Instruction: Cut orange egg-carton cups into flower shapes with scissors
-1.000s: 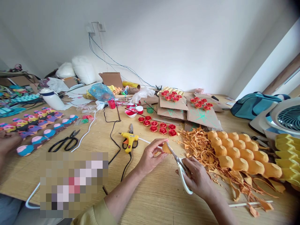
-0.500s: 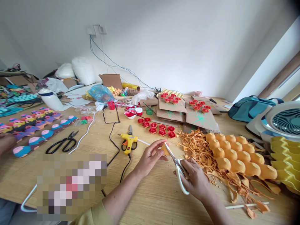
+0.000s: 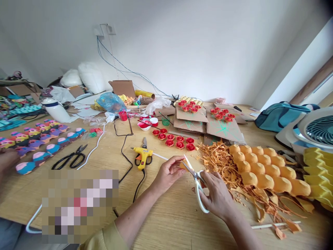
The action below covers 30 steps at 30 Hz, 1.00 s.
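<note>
My left hand [image 3: 170, 172] pinches a small orange piece of egg carton [image 3: 183, 164] between thumb and fingers, above the wooden table. White-handled scissors [image 3: 198, 187] are in my right hand [image 3: 217, 194], their blades parted at the orange piece. Just right of my hands lies a heap of orange trimmings [image 3: 220, 165], next to an orange egg carton [image 3: 262, 166] turned with its cups up. Several red paper roses [image 3: 179, 139] rest beyond my left hand. Left of my hands is a yellow glue gun [image 3: 142, 156], lying over another pair of scissors [image 3: 145, 141].
Black scissors [image 3: 70, 158] and painted carton strips [image 3: 49, 149] lie at left, where another person's hand [image 3: 7, 159] reaches in. Cardboard sheets [image 3: 223, 130] with roses stand behind. A fan [image 3: 318, 128], a teal bag [image 3: 278, 116] and yellow cartons [image 3: 318, 173] are at right. Cords cross the table.
The scissor blades have opened wider and shifted slightly at the orange piece. My right hand's fingers have spread a little with the handles. My left hand keeps its pinch.
</note>
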### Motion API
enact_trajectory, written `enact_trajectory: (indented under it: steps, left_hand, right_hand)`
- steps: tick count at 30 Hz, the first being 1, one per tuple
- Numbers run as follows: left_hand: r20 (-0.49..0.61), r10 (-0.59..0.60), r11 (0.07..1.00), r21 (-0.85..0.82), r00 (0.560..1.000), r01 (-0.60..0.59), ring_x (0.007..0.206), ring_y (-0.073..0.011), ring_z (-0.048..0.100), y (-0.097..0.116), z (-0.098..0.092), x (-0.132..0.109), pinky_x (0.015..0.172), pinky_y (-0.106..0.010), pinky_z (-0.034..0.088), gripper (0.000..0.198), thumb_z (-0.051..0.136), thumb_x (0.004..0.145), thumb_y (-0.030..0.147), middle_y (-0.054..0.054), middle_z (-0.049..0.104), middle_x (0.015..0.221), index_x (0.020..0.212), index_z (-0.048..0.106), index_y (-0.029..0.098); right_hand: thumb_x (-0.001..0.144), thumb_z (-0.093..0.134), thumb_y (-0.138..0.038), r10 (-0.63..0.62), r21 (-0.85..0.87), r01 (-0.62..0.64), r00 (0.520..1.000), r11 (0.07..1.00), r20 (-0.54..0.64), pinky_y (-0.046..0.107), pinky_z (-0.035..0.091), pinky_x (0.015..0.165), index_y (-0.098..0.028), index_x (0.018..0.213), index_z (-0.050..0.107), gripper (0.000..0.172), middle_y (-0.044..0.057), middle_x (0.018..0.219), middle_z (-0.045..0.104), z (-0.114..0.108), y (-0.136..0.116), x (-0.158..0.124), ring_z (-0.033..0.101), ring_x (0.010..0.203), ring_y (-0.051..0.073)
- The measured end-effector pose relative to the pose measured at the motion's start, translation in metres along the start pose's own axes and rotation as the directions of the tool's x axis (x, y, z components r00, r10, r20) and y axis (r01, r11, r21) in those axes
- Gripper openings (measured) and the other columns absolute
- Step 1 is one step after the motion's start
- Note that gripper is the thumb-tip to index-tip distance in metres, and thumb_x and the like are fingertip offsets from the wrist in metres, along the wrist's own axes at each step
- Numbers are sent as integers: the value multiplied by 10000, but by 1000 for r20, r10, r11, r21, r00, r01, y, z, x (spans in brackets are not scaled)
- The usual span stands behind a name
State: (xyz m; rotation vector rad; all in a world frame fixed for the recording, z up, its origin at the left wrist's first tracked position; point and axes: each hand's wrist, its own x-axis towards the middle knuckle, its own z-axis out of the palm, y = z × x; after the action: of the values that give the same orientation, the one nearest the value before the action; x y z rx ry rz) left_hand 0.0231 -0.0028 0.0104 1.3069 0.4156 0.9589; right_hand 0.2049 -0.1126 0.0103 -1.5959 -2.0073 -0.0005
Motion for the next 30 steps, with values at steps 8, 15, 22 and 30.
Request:
enact_trajectory:
  steps: [8, 15, 22, 30]
  left_hand:
    - [21, -25, 1000, -11, 999, 26, 1124, -214, 651, 2, -1, 0, 1009, -346, 493, 404, 767, 784, 264, -103, 665, 1244, 1157, 629, 194]
    - [-14, -23, 1000, 2, 1000, 23, 1172, -229, 624, 5, -2, 2, 1023, -352, 488, 517, 794, 748, 279, -111, 649, 1283, 1223, 606, 198]
    - [22, -135, 969, -207, 991, 137, 987, -205, 683, 7, -2, 0, 844, -318, 551, 498, 745, 803, 324, -100, 659, 1224, 1264, 594, 211]
    - [125, -250, 828, -486, 960, 279, 795, -137, 664, 7, -4, 3, 635, -204, 482, 473, 759, 790, 361, -123, 694, 1127, 1205, 646, 164]
  right_hand:
    - [901, 552, -298, -23, 25, 23, 1000, 999, -17, 290, 357, 642, -236, 722, 391, 248, -37, 629, 509, -3, -5, 1, 479, 588, 141]
    - [953, 490, -356, 71, 98, -64, 995, 993, -70, 266, 366, 578, -229, 684, 417, 306, -24, 611, 495, 1, -1, -1, 466, 576, 133]
    - [946, 483, -452, 326, 425, -328, 942, 844, 80, 266, 412, 583, -203, 825, 564, 289, -12, 679, 547, 1, 4, 1, 508, 623, 141]
    - [901, 536, -489, 408, 567, -414, 901, 712, 145, 264, 406, 553, -196, 764, 570, 326, -17, 633, 521, 7, 5, 2, 482, 589, 137]
